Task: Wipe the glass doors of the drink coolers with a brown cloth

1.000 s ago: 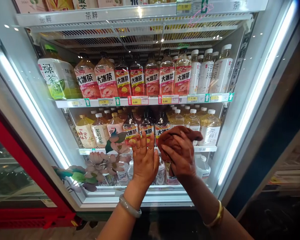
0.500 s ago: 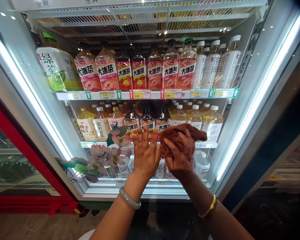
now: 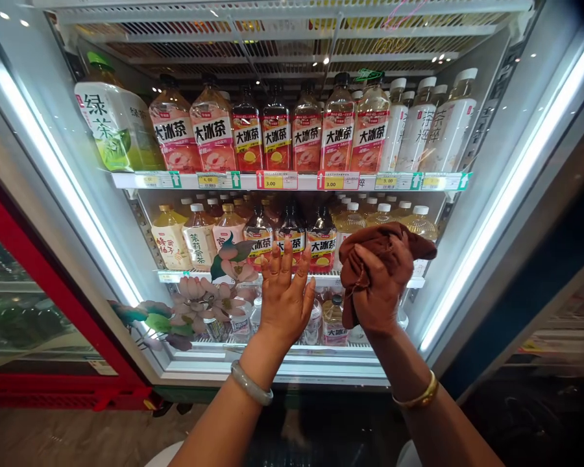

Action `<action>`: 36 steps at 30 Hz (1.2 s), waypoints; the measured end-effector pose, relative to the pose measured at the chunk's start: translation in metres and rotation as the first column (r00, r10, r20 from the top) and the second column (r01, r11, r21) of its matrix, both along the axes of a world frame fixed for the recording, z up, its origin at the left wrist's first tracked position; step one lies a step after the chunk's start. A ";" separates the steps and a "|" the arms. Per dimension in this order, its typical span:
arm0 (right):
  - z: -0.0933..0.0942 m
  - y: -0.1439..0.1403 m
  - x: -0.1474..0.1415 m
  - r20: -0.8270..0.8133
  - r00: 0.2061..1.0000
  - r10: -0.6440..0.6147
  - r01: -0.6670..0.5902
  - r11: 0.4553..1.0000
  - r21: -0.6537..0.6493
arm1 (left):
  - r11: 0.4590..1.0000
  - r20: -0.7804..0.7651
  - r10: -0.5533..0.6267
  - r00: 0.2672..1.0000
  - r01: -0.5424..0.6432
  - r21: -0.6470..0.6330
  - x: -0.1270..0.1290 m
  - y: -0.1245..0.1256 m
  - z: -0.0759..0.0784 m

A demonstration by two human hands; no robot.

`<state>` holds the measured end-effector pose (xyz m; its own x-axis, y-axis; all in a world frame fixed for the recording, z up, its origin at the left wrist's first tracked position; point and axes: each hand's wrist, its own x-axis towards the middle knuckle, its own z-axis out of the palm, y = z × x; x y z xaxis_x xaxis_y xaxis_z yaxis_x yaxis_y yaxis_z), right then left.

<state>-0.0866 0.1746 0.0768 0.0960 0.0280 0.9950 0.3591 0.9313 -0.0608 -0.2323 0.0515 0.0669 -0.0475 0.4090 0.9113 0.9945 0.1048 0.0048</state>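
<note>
In front of a glass-fronted drinks cooler, my left hand (image 3: 285, 299) is held up with its fingers stretched out and slightly apart, palm toward the glass. It appears to lie flat against the pane and holds nothing. To its right, my right hand (image 3: 380, 285) grips a bunched brown cloth (image 3: 370, 250), with folds hanging below and to the right of the fingers. The cloth hides part of the bottles behind it. A printed flower design (image 3: 209, 301) on the glass lies left of my left hand.
Behind the glass, several bottles of tea (image 3: 335, 133) stand on an upper shelf (image 3: 238, 180) with price tags. More bottles (image 3: 198, 237) fill the lower shelves. Bright light strips (image 3: 509, 201) run down both sides. A red-framed cooler (image 3: 85, 311) stands at the left.
My right hand has moved right with the brown cloth, away from my left hand, uncovering a bottle on the bottom shelf. My left hand stays nearly in place, fingers still spread.
</note>
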 end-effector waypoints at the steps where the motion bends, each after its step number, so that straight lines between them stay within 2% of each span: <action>1: -0.002 -0.001 -0.002 0.003 1.000 -0.006 0.006 1.000 0.007 | 1.000 -0.003 0.002 1.000 -0.002 -0.003 0.000 0.000 0.000; 4: -0.010 -0.007 -0.006 0.124 0.992 -0.015 0.005 0.997 0.081 | 1.000 -0.009 0.012 1.000 -0.012 -0.009 0.001 0.000 0.001; 7: -0.011 -0.004 -0.001 0.210 0.977 0.025 -0.053 0.990 0.129 | 1.000 0.000 0.016 1.000 -0.016 -0.013 0.002 0.000 0.002; 13: 0.003 0.009 0.013 -0.043 0.998 0.052 -0.054 0.998 -0.041 | 1.000 0.002 0.003 1.000 -0.003 0.007 0.003 0.001 0.001; 15: 0.000 0.003 0.010 0.019 0.998 0.066 -0.065 0.997 -0.029 | 1.000 0.002 0.006 1.000 -0.006 0.008 0.004 0.002 -0.001; 19: -0.015 -0.012 0.002 0.221 0.972 0.077 -0.101 0.990 0.097 | 1.000 0.004 0.000 1.000 0.000 -0.006 0.009 0.004 -0.004; 22: -0.020 -0.011 0.006 0.264 0.962 0.068 -0.105 0.986 0.129 | 1.000 -0.002 -0.012 1.000 0.012 -0.028 0.015 0.007 -0.005; 25: -0.015 0.000 0.018 0.214 0.975 0.061 -0.089 0.988 0.125 | 0.999 -0.019 -0.028 0.999 0.028 -0.030 0.024 0.012 -0.005; 28: -0.008 0.009 0.024 0.065 0.996 0.057 -0.059 0.998 0.015 | 0.998 -0.041 -0.053 0.998 0.051 -0.040 0.032 0.019 -0.008; 30: -0.008 0.011 0.023 0.047 0.996 0.075 -0.074 0.997 -0.027 | 0.996 -0.053 -0.079 0.995 0.076 -0.047 0.034 0.025 -0.010; 34: -0.014 0.011 0.023 0.301 0.946 0.119 -0.132 0.991 0.023 | 0.985 0.005 -0.161 0.987 0.161 -0.056 0.033 0.033 -0.013; 36: -0.014 0.016 0.030 0.395 0.914 0.092 -0.097 0.995 -0.008 | 0.979 0.068 -0.177 0.982 0.183 -0.095 0.033 0.034 -0.011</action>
